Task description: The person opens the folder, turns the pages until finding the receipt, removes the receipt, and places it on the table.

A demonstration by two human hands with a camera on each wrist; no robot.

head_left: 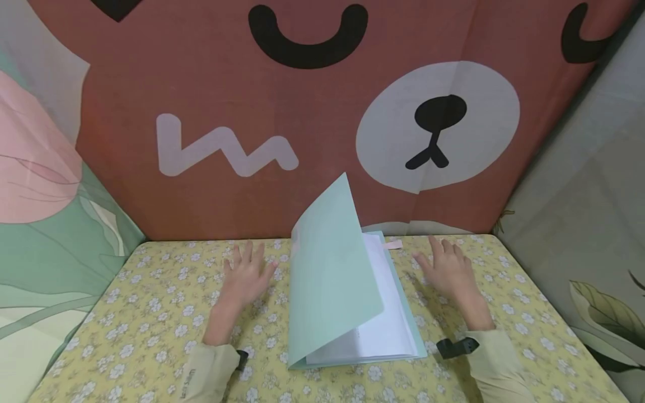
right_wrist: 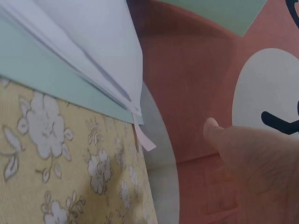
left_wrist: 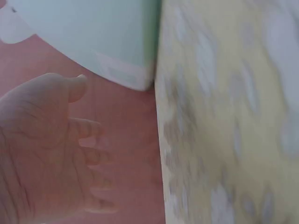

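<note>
A pale green folder (head_left: 330,274) stands partly open on the table, its front cover raised and tilted to the left. White sheets of paper (head_left: 380,330) lie inside it, and a pink ribbon tab (head_left: 393,245) sticks out at the upper right edge. To the left of the folder is my left hand (head_left: 244,280), fingers spread, touching nothing. My right hand (head_left: 447,270) hovers on the other side with its fingers extended, apart from the folder. In the right wrist view the paper stack (right_wrist: 93,42) and the ribbon (right_wrist: 144,137) show close up.
A yellow cloth with white flowers covers the table (head_left: 151,313). Behind its far edge hangs a reddish-brown curtain (head_left: 227,201) with a cartoon bear face. Patterned fabric hangs at the left (head_left: 40,252) and right (head_left: 579,224). Each sleeve has a dark wrist strap.
</note>
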